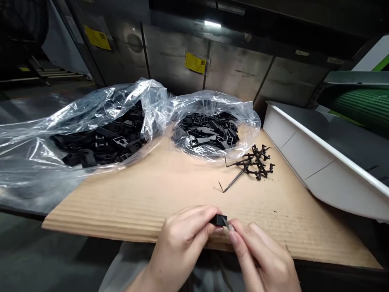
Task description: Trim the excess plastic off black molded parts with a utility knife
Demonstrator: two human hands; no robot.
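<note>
Near the front edge of the cardboard, my left hand (185, 233) pinches a small black plastic part (219, 220) between thumb and fingers, its squarish end facing right. My right hand (264, 255) is closed on a small pointed blade (226, 224), whose tip lies against the end of that part. Most of the blade is covered by my fingertips. Beyond my hands lies a pile of thin black plastic sprues (258, 164), some with long stems sticking out to the left.
Two clear plastic bags hold black parts: a larger bag (100, 109) at left, a smaller bag (209, 152) at centre. A white tray (288, 138) stands along the right side. The cardboard sheet (146, 202) covers the work surface, with a metal panel (170, 48) behind it.
</note>
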